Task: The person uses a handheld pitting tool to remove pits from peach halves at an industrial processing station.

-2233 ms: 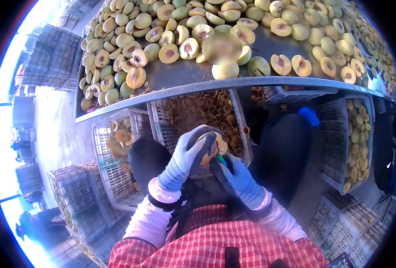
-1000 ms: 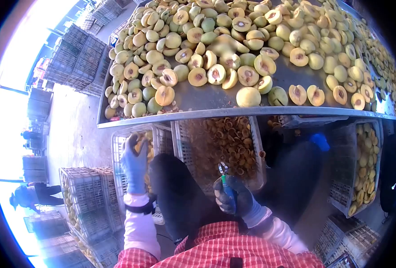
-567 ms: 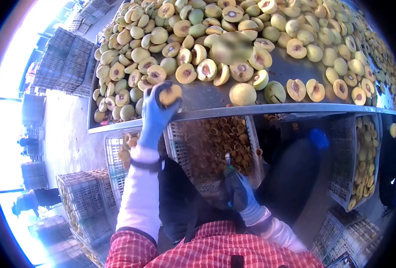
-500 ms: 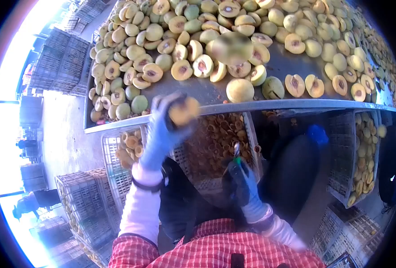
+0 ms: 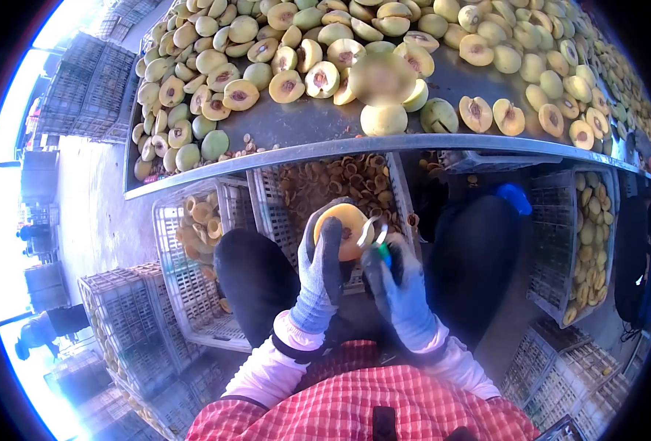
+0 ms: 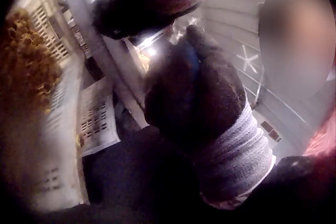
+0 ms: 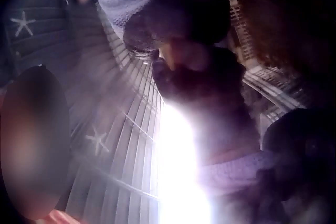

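Note:
In the head view, my gloved left hand holds a yellow peach half over the lap, its cut face and brown pit area turned up. My gloved right hand grips a pitting tool with a green and blue handle. The tool's curved metal loop is right at the peach's right edge. In the left wrist view, the right hand appears as a dark glove beside a bright metal glint, and the peach is mostly hidden. The right wrist view is dark and blurred, with the left hand near its middle.
A metal table heaped with peach halves stands ahead, its raised rim above the knees. Below it, a crate holds brown scraps. Crates of peach halves stand left and right. Stacked crates stand farther left.
My left hand went from the left crate to the table, picked up a peach half and brought it down to the lap. My right hand kept the pitting tool and raised it beside the peach.

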The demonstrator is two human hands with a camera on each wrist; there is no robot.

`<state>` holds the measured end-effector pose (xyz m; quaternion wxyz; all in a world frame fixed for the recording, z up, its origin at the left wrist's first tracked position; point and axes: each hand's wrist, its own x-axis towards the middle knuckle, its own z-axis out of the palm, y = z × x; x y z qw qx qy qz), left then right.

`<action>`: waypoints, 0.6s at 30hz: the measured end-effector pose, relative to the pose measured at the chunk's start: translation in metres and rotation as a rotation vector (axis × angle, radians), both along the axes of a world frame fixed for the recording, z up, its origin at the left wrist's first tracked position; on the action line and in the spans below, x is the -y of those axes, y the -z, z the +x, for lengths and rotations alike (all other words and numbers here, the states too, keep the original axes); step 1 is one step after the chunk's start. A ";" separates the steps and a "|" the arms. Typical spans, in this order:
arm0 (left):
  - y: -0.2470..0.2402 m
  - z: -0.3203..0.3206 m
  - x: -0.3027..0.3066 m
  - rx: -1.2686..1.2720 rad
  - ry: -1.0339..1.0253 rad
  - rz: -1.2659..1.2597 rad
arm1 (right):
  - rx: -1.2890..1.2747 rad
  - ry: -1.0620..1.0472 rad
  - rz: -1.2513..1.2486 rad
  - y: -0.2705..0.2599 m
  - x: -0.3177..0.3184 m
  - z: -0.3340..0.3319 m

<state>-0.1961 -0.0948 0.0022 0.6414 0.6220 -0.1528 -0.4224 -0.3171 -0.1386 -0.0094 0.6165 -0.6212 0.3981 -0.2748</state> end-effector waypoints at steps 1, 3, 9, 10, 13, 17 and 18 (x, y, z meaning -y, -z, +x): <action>-0.008 -0.001 0.003 0.131 0.033 0.018 | -0.031 -0.067 -0.176 -0.009 0.001 0.000; -0.014 -0.006 0.004 0.388 0.086 0.031 | -0.025 -0.053 -0.234 -0.007 -0.002 0.000; -0.013 -0.024 0.002 0.352 -0.093 -0.048 | 0.034 0.037 -0.356 -0.003 -0.017 0.000; -0.011 -0.026 0.002 0.334 -0.119 -0.058 | 0.047 0.026 -0.318 0.000 -0.019 -0.001; 0.003 -0.019 -0.003 0.339 -0.070 -0.060 | 0.104 -0.028 -0.196 0.016 -0.027 -0.006; 0.010 -0.010 -0.009 0.215 0.057 -0.003 | 0.034 -0.122 -0.489 0.037 -0.026 -0.015; 0.008 -0.013 -0.007 0.240 0.034 -0.006 | 0.064 -0.080 -0.352 0.032 -0.027 -0.014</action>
